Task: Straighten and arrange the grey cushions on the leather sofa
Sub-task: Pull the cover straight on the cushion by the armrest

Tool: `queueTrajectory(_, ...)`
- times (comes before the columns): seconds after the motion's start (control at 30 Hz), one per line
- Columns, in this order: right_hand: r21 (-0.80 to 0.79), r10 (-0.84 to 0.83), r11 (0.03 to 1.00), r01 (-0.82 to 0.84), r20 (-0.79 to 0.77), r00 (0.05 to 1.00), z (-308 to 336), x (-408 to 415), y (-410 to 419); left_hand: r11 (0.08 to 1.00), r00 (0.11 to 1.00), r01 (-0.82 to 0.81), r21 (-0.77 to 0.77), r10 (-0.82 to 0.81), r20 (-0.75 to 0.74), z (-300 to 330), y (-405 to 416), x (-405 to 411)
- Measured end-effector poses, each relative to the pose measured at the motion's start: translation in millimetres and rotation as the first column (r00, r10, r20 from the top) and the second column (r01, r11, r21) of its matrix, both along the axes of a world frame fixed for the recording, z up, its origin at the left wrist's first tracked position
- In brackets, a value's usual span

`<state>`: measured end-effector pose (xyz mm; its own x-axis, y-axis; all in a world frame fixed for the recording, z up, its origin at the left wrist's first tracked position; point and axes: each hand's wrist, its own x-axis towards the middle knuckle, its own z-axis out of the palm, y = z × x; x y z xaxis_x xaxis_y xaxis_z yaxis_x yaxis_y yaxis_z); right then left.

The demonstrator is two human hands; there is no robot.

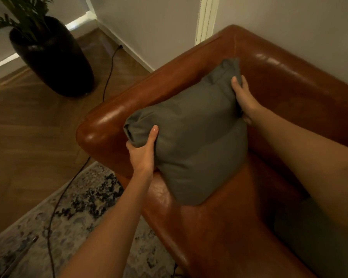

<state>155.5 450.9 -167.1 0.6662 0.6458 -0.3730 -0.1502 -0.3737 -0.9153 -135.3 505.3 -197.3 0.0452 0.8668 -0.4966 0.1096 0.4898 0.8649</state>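
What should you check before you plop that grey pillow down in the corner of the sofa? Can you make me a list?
1. Left hand grips the grey cushion at its left edge: ok.
2. Right hand pinches its right edge: ok.
3. Cushion's bottom corner touches the sofa seat: cannot tell.
4. Cushion smooth and square: not ok, its top left corner is bunched and its sides are dented.
5. Cushion sits near the sofa armrest and backrest corner: ok.
6. Second grey cushion under the right arm is straightened: cannot tell.
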Motion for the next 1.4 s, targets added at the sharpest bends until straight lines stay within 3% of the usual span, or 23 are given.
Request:
queueTrajectory(0.07, -0.039, 0.034, 0.999, -0.033, 0.021, 0.999, 3, -1, -10, 0.977, 0.991, -0.016, 0.215, 0.045, -0.13, 8, -7, 1)
queueTrajectory(0.17, -0.148, 0.061, 0.987, -0.054, 0.045, 0.997, 3, -3, -36, 0.844, 0.951, 0.117, 0.523, 0.056, -0.304, 27, -20, 8)
queueTrajectory(0.23, -0.172, 0.053, 0.984, -0.048, 0.024, 0.998, 5, -8, -57, 0.728, 0.895, 0.275, 0.629, 0.045, -0.443, 40, -24, 20)
queueTrajectory(0.3, -0.214, 0.02, 0.977, -0.019, 0.004, 1.0, 9, -12, -81, 0.638, 0.87, 0.395, 0.661, -0.029, -0.492, 50, -28, 36)
queueTrajectory(0.4, -0.298, -0.025, 0.954, 0.023, -0.004, 1.0, 11, -15, -122, 0.538, 0.828, 0.544, 0.644, -0.22, -0.515, 60, -34, 63)
queueTrajectory(0.57, -0.349, -0.178, 0.924, 0.155, -0.032, 0.984, -8, -23, -183, 0.328, 0.506, 0.854, 0.405, -0.336, -0.795, 58, -24, 106)
queueTrajectory(0.8, -0.394, -0.304, 0.897, 0.202, -0.218, 0.927, -74, -65, -195, 0.327, 0.246, 0.937, 0.125, -0.36, -0.9, 58, 3, 145)
queueTrajectory(1.0, -0.336, -0.337, 0.923, 0.187, -0.474, 0.813, -134, -99, -175, 0.465, 0.39, 0.864, 0.193, -0.378, -0.84, 38, 9, 154)
queueTrajectory(1.1, -0.305, -0.387, 0.919, 0.248, -0.585, 0.713, -155, -110, -162, 0.541, 0.453, 0.809, 0.23, -0.325, -0.83, 30, 9, 154)
queueTrajectory(1.23, -0.23, -0.431, 0.876, 0.425, -0.768, 0.474, -173, -116, -153, 0.52, 0.432, 0.803, 0.292, -0.17, -0.886, 32, 3, 151)
queueTrajectory(1.4, -0.217, -0.445, 0.832, 0.51, -0.811, 0.381, -158, -119, -153, 0.527, 0.522, 0.749, 0.403, -0.094, -0.848, 42, -13, 129)
